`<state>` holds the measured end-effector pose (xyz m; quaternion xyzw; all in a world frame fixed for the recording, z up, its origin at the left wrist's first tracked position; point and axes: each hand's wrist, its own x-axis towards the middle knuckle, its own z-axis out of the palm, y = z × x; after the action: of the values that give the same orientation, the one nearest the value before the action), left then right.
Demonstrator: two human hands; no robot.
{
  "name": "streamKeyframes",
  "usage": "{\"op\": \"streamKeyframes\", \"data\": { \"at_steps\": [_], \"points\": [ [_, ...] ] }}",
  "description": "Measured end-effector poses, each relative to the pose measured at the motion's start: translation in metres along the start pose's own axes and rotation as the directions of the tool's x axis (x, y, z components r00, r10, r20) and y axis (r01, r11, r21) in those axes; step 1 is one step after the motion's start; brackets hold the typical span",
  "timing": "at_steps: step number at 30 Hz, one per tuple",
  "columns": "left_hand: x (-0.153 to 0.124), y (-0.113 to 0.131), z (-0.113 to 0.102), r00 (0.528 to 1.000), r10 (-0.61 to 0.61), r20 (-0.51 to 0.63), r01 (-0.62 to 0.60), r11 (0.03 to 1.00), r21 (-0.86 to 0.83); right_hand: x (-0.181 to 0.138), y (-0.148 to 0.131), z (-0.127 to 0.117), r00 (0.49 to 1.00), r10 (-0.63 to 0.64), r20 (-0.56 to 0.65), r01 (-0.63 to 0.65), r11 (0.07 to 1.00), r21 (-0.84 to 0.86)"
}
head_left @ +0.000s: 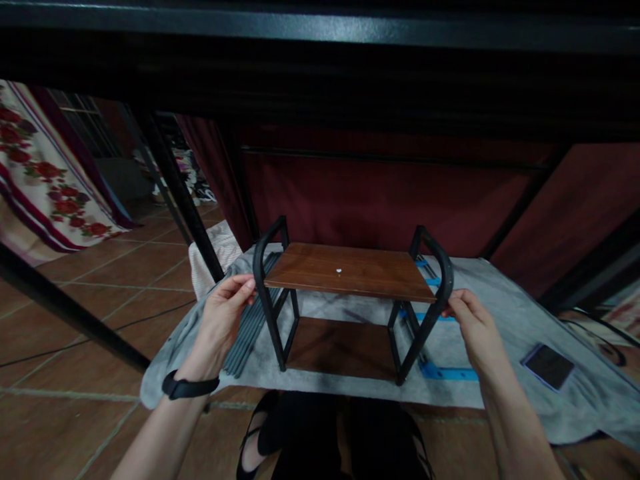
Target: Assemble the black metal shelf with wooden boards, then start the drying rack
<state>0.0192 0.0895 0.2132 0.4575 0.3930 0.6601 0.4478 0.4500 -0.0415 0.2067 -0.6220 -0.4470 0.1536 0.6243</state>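
"Where's the two-tier wooden rack (345,267)?"
"On the grey cloth (505,297), between left fingers (243,292) and right fingers (465,298)."
"Pinching it?"
"Can't tell; the tips are hard to make out against its dark frame (271,320)."

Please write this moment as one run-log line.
left hand: touching left side of black metal-framed brown rectangular wooden shelf; right hand: touching right side; shelf: upright on grey cloth

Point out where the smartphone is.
In the head view, the smartphone lies on the gray cloth at lower right, to the right of the right hand.
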Motion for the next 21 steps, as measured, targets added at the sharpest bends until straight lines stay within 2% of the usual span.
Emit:
{"op": "streamKeyframes", "data": {
  "at_steps": [6, 12, 16, 21],
  "points": [
    [0.001, 0.008, 0.004, 0.999, -0.052, 0.0, 0.052, 0.999, -0.007, -0.006, 0.002, -0.002, 1.0, 0.01, 0.019, -0.01, 1.0, 0.012],
    [0.004, 0.006, 0.006, 0.999, -0.028, 0.014, 0.028, 1.0, -0.012, -0.002, 0.004, -0.004, 0.999, -0.02, 0.044, 0.02, 1.0, -0.008],
    [0.003, 0.002, 0.004, 1.0, -0.007, 0.001, 0.007, 1.0, -0.024, 0.006, 0.007, -0.002, 0.997, 0.018, 0.079, -0.019, 1.0, 0.022],
    [0.001, 0.003, 0.003, 0.999, -0.042, -0.021, 0.042, 0.999, -0.032, 0.007, 0.009, -0.001, 0.997, 0.015, 0.073, -0.02, 0.997, 0.071]
  ]
}}
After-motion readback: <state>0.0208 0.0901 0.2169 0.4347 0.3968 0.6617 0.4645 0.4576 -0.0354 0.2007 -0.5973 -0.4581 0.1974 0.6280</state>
